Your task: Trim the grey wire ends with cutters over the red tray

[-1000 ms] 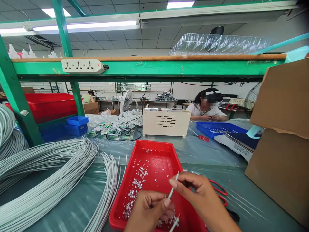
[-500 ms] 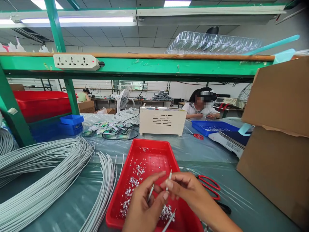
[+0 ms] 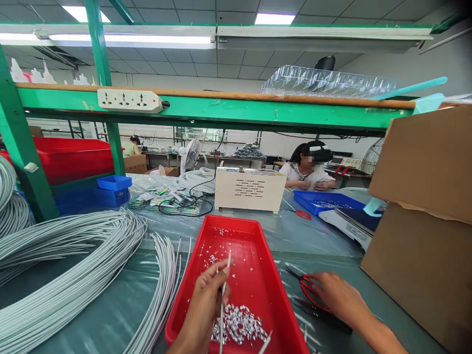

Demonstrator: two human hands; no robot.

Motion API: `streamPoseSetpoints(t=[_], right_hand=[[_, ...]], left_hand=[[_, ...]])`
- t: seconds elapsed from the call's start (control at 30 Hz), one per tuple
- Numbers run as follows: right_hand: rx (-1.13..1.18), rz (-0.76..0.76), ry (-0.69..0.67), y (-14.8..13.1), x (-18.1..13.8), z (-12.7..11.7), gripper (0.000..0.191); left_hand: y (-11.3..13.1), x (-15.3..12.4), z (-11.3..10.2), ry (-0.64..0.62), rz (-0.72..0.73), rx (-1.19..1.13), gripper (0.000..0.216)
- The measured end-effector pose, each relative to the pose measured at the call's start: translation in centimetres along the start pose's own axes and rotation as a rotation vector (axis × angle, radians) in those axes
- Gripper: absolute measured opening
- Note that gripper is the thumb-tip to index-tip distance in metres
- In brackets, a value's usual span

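Note:
My left hand (image 3: 205, 302) pinches a thin white cable piece (image 3: 223, 295) upright over a red tray (image 3: 254, 275) that holds a heap of small silvery metal bits (image 3: 238, 325). My right hand (image 3: 337, 297) lies on the table to the right of the tray, its fingers on the red handles of a pair of scissors (image 3: 308, 290). I cannot tell if the fingers are through the loops.
Big bundles of grey-white cable (image 3: 70, 265) lie at the left. A beige box-shaped device (image 3: 249, 189), blue trays (image 3: 324, 200), a scale and brown cardboard boxes (image 3: 424, 221) stand beyond. Another person (image 3: 309, 169) works across the table.
My right hand let go of the cable piece and moved right to the red scissors. My left hand keeps the cable piece and has shifted slightly left.

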State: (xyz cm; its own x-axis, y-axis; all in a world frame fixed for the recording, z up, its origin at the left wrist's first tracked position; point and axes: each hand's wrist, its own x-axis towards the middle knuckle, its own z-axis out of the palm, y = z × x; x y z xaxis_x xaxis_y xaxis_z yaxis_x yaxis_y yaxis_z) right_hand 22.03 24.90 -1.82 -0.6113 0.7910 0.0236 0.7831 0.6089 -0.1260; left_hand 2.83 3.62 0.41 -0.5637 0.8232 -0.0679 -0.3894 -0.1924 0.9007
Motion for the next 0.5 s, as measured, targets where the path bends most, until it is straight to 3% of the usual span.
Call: streamPoseSetpoints(t=[0.17, 0.3, 0.4, 0.5], right_hand=[[-0.034, -0.008, 0.026, 0.0, 1.2, 1.5, 0.027], [0.083, 0.015, 0.146, -1.2, 1.6, 0.0, 0.012], [0.3, -0.028, 0.197, -4.0, 0.8, -2.4, 0.029], [0.578, -0.201, 0.139, -8.0, -1.4, -4.6, 0.041]], left_hand=[[-0.3, -0.2, 0.3, -0.108, 0.03, -0.041, 0.036], [0.0, -0.4, 0.3, -0.058, 0.101, -0.01, 0.047], [0.2, -0.5, 0.2, -0.024, 0.094, 0.049, 0.049], [0.5, -0.8, 0.2, -0.06, 0.075, 0.062, 0.041]])
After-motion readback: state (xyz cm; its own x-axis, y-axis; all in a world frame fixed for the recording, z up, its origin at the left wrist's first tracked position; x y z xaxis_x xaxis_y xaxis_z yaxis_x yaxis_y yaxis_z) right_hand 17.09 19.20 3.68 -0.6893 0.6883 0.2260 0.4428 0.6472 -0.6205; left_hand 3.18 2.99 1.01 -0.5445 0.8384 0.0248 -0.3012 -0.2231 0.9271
